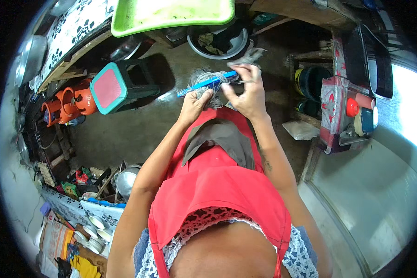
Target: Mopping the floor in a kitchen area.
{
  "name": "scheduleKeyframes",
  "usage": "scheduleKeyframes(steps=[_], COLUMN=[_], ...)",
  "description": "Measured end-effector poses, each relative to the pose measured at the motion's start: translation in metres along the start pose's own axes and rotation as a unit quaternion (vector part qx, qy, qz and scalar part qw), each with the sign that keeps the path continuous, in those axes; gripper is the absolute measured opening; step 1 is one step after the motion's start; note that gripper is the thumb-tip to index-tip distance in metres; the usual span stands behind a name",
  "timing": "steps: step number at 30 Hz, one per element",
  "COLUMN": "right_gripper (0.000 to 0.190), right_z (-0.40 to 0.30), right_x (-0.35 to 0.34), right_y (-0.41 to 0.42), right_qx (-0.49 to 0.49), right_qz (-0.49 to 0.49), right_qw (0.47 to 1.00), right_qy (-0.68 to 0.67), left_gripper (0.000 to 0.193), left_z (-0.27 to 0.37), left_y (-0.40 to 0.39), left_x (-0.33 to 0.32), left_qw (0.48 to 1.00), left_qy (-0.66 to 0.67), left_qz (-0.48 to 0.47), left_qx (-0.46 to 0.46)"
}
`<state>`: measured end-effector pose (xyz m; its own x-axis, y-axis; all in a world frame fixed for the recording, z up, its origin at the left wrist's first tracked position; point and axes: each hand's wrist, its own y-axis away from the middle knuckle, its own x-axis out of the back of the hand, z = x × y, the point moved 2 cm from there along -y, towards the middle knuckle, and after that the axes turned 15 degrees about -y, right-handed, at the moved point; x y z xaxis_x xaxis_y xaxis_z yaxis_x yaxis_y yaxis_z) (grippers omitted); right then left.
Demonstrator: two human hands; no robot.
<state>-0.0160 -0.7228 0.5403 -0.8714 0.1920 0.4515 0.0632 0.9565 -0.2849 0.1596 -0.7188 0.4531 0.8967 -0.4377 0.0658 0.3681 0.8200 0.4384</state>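
Observation:
A blue plastic bar (pixel 208 84), seemingly the clamp of a mop head, lies at a slant in front of my red apron (pixel 215 184). Grey mop strings (pixel 213 100) bunch around its middle and hang below it. My left hand (pixel 195 104) grips the bar and strings from underneath, thumb on top. At the bar's right end is my right hand (pixel 248 88), blurred by motion, its fingers around loose grey strands (pixel 252 54) that stick out above them. Its thumb is spread apart from the fingers, close to the bar.
Ahead are a lime-green tray (pixel 173 21) and a basin (pixel 216 56) with dark cloth inside. A stool (pixel 107 88) stands at left beside orange gas cylinders (pixel 85 97). A low table (pixel 330 100) with cups is at right. Dishes (pixel 95 245) lie at lower left.

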Motion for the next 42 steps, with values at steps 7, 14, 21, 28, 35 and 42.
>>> scheduleKeyframes(steps=[7, 14, 21, 28, 35, 42], right_gripper=[0.023, 0.021, 0.017, 0.012, 0.015, 0.023], right_z=[0.024, 0.009, -0.03, -0.065, 0.018, 0.046], right_x=[-0.008, -0.003, 0.016, 0.017, 0.032, 0.075], right_y=[-0.013, -0.011, 0.027, 0.041, 0.116, 0.101], right_qx=[-0.002, -0.02, -0.009, -0.016, -0.444, -0.234], right_qz=[-0.12, -0.088, -0.052, -0.153, -0.094, 0.131], right_qw=[0.985, 0.987, 0.978, 0.961, 0.797, 0.963], right_qy=[0.126, -0.129, -0.201, -0.229, -0.398, 0.002], left_gripper=[0.032, 0.03, 0.033, 0.045, 0.045, 0.048], left_z=[0.005, 0.008, 0.004, -0.007, -0.004, 0.024], left_y=[-0.012, -0.028, -0.035, -0.041, -0.058, -0.026], left_x=[-0.004, -0.004, -0.017, -0.031, -0.003, -0.014], left_qw=[0.999, 0.999, 0.997, 0.999, 0.983, 0.964], left_qy=[-0.034, -0.05, -0.074, -0.032, -0.18, -0.246], left_qz=[-0.027, -0.014, -0.029, -0.033, -0.004, -0.098], left_qx=[-0.021, -0.001, -0.012, -0.013, -0.025, -0.008])
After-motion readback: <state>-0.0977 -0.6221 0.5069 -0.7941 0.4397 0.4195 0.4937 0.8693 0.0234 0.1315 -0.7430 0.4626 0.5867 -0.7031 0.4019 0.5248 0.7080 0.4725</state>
